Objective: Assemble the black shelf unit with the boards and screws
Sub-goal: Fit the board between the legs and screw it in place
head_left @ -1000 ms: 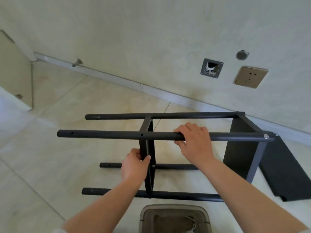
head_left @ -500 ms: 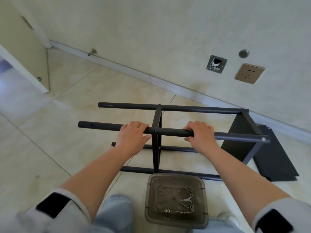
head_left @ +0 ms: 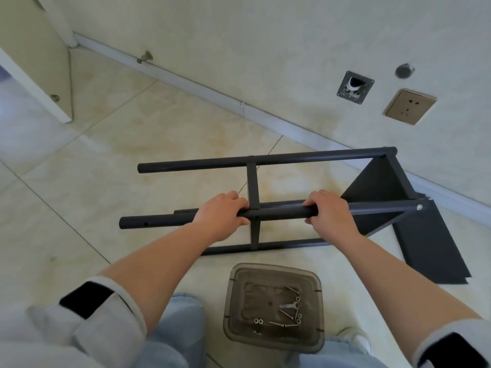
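Note:
The black shelf unit (head_left: 265, 160) lies on its side on the tiled floor, four round posts running left to right. One thin board (head_left: 253, 181) joins the posts at mid length and another board (head_left: 380, 181) sits at the right end. My left hand (head_left: 220, 216) grips the near upper post (head_left: 279, 212) just left of the middle board. My right hand (head_left: 329, 213) grips the same post to the right of it. A loose black board (head_left: 430, 248) lies flat on the floor at the right. Screws and washers (head_left: 289, 312) lie in a smoky plastic tray (head_left: 273, 269) by my knees.
The wall and its white baseboard (head_left: 239, 107) run diagonally just behind the shelf unit. A socket (head_left: 409, 106) and an open wall box (head_left: 354, 86) sit on the wall. A door (head_left: 34, 57) stands at the far left with a doorstop (head_left: 144, 57) nearby.
My left hand left the middle board and took hold of the near upper post. The shelf unit has shifted right and closer to the wall, with the tray coming into full view.

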